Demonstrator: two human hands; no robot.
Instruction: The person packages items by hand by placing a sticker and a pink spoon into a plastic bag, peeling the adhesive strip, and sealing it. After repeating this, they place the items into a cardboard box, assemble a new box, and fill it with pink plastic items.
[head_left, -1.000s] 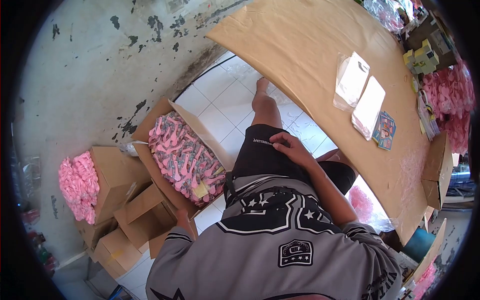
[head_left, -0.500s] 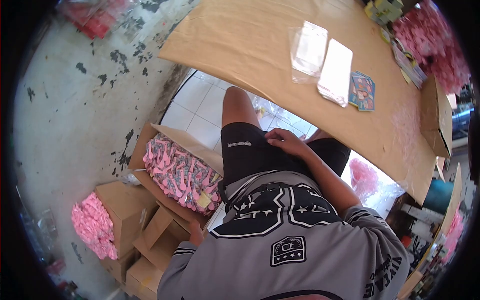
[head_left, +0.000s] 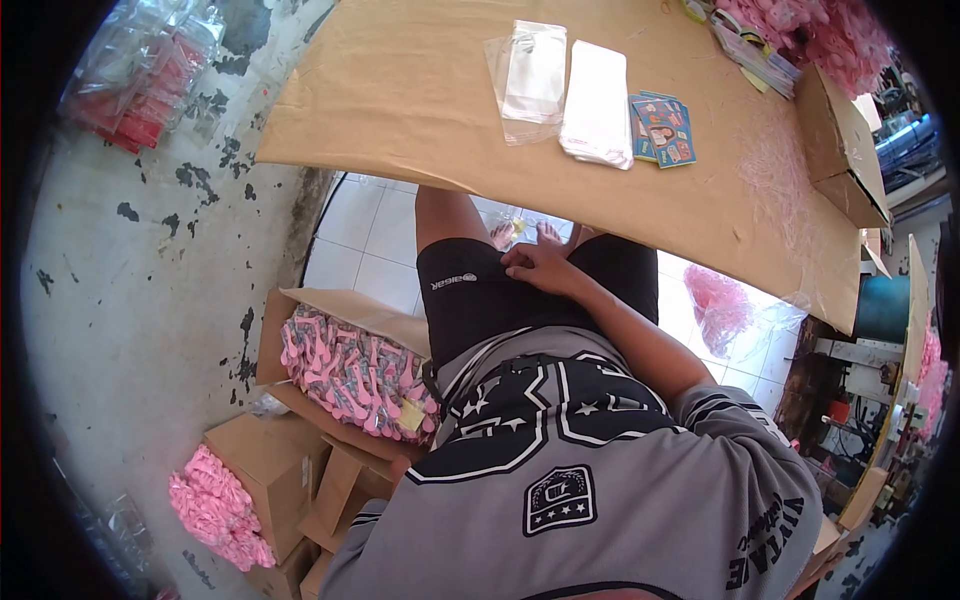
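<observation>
My right hand [head_left: 537,268] rests on the black shorts [head_left: 460,290] over my lap, fingers loosely bent but not closed on anything. Only a small part of my left hand [head_left: 400,467] shows at my left side, by the edge of an open carton [head_left: 360,285]; its fingers are hidden. Packed inside that carton are many pink items with grey parts [head_left: 350,370], seemingly in clear wrap. On the brown-covered table [head_left: 400,110] before me lie clear plastic sleeves [head_left: 535,75], a white stack [head_left: 597,105] and several blue printed cards [head_left: 662,130].
Pink bundles [head_left: 215,505] sit beside smaller cartons [head_left: 265,460] at lower left. Red-and-clear plastic packs [head_left: 150,80] are at upper left. A carton [head_left: 840,145] stands on the table's right side, near a pink heap [head_left: 820,35]. A pink plastic bag [head_left: 715,300] lies under the table.
The view has shifted, so the table's things appear further left and higher. My right hand stays on my lap. Less of my left hand shows beside the carton.
</observation>
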